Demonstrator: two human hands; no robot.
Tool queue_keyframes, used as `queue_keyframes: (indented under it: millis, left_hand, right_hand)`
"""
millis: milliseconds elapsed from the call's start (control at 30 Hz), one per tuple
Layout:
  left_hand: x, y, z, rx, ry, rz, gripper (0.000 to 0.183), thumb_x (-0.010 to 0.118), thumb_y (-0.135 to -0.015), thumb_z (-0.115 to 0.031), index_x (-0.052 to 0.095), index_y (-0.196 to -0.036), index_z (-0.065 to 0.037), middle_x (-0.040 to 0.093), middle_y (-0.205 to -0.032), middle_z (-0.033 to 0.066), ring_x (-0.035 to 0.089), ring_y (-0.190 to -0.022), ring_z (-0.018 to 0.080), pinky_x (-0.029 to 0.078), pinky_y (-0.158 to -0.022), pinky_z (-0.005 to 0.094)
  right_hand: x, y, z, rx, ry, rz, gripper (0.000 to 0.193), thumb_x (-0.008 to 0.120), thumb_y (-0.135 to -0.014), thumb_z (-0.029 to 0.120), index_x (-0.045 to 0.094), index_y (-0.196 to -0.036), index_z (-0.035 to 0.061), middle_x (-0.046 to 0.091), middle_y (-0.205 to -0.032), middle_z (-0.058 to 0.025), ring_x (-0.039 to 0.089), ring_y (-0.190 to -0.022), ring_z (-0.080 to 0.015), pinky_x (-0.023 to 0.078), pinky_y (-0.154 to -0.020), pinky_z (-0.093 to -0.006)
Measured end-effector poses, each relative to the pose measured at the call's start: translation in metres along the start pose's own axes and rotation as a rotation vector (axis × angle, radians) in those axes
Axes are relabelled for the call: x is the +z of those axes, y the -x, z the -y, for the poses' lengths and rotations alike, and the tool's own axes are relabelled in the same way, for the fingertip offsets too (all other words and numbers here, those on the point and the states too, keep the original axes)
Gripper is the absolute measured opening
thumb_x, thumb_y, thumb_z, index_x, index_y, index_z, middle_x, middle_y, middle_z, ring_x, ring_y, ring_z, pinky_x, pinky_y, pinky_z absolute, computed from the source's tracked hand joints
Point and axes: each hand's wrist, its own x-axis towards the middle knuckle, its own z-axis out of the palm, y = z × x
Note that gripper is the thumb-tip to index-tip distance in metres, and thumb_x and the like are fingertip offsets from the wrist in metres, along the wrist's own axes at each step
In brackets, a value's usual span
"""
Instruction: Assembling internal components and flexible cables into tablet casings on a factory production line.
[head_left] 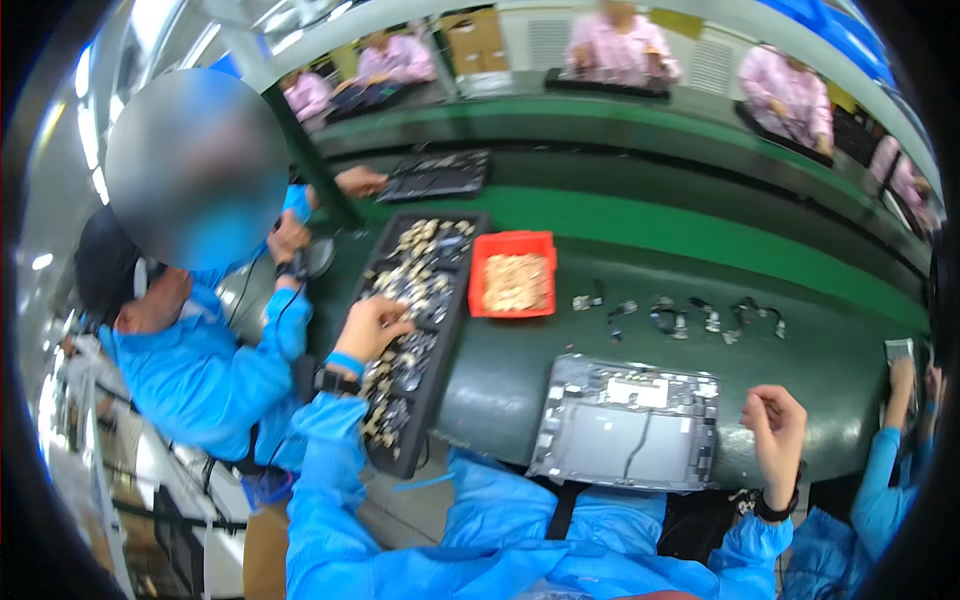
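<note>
Left hand (368, 330): I am bunching thumb and fingers over the compartmented black tray (441, 360); whether they are pinching a small part, I cannot tell
Right hand (776, 430): I am curling my fingers loosely over the green bench (490, 400); no part is showing there, though my palm is facing out of view, so I cannot be sure
Opened tablet (590, 435): it is lying flat between my hands, just left of the right one and well apart from the left, inner side facing up, probably to leave its components reachable
Tray contents: small tan and dark pieces (430, 240) are filling the compartments under and around my left hand, seemingly to keep kinds apart
Red bin (478, 292): it is standing beside the tray, its walls presumably keeping tan chips (515, 283) from scattering
Short cables (665, 320): they are lying in a loose row beyond the tablet, perhaps spread to avoid tangling
</note>
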Motion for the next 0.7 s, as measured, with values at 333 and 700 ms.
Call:
queue_keyframes:
  millis: [333,700]
  left_hand:
    - [-0.015,-0.012,-0.019,-0.099,0.062,0.082,0.024,0.074,-0.091,-0.015,0.076,-0.105,0.005,0.077,-0.090,0.0191,0.076,-0.080,0.0234,0.058,-0.073,0.0330]
    - [-0.043,-0.022,-0.063,-0.052,0.072,-0.379,0.021,0.066,-0.099,-0.009,0.072,-0.115,0.005,0.078,-0.089,0.0120,0.074,-0.083,0.0149,0.055,-0.072,0.0266]
  right_hand:
    - [0.015,-0.013,0.053,-0.286,0.184,0.125,0.011,0.071,-0.091,0.006,0.072,-0.096,-0.0038,0.074,-0.083,-0.0092,0.068,-0.076,-0.0148,0.053,-0.073,-0.0285]
    - [0.017,-0.026,0.057,-0.442,0.207,0.183,0.012,0.073,-0.089,0.007,0.072,-0.096,-0.0028,0.073,-0.081,-0.0107,0.068,-0.074,-0.0190,0.053,-0.073,-0.0306]
